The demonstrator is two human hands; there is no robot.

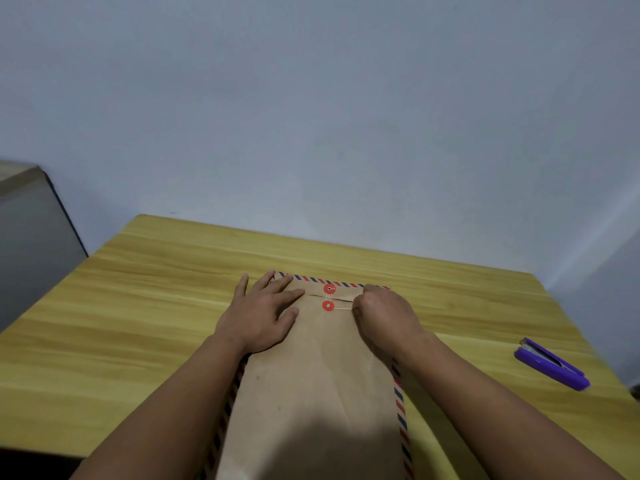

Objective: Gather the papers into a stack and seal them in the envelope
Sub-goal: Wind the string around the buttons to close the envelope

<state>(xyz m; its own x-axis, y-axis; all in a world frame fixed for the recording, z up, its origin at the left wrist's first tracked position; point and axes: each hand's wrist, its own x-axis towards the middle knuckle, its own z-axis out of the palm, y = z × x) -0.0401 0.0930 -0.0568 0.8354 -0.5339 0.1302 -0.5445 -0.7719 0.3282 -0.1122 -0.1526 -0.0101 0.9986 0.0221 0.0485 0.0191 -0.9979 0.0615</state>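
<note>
Envelope (311, 382) flat on table (138, 306), long axis toward you. Your left hand (259, 317) splayed, pressing flap. Right hand (384, 313) pinches string (341, 308), just right of lower button (327, 305); nearer hand.

No readable txt, labels, brand names or nos. anywhere: brown envelope (311, 382) face is plain w/ only red/blue edge stripes, purple stapler (552, 364) at right shows no legible mark.
</note>
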